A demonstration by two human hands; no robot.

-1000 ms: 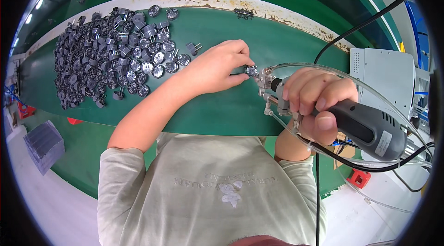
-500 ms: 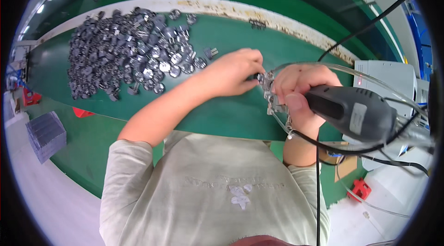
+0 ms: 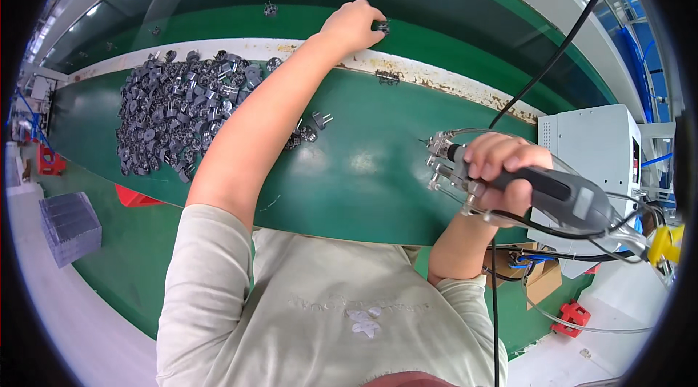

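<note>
My left hand (image 3: 354, 25) is stretched out past the white rail, over the far green belt. Its thumb and forefinger pinch a small dark plug (image 3: 383, 28) at their tips. My right hand (image 3: 502, 165) is closed around a grey electric screwdriver (image 3: 574, 198), which lies level above the right part of the green table (image 3: 356, 176). The metal screw-feed head (image 3: 445, 158) of the screwdriver points left, touching nothing I can make out. One two-pronged plug (image 3: 321, 120) lies alone near the heap of dark plugs (image 3: 178, 110), which my left forearm partly covers.
A rusty white rail (image 3: 429, 80) divides the table from the belt (image 3: 320, 17), where another plug (image 3: 270, 9) lies. To the right stands a pale grey machine (image 3: 585, 147). A black cable (image 3: 560, 45) and clear hoses run around the screwdriver.
My left hand has left the screwdriver's head and reached forward over the rail, carrying the plug. The screwdriver, still in my right hand, now sits apart from the plug.
</note>
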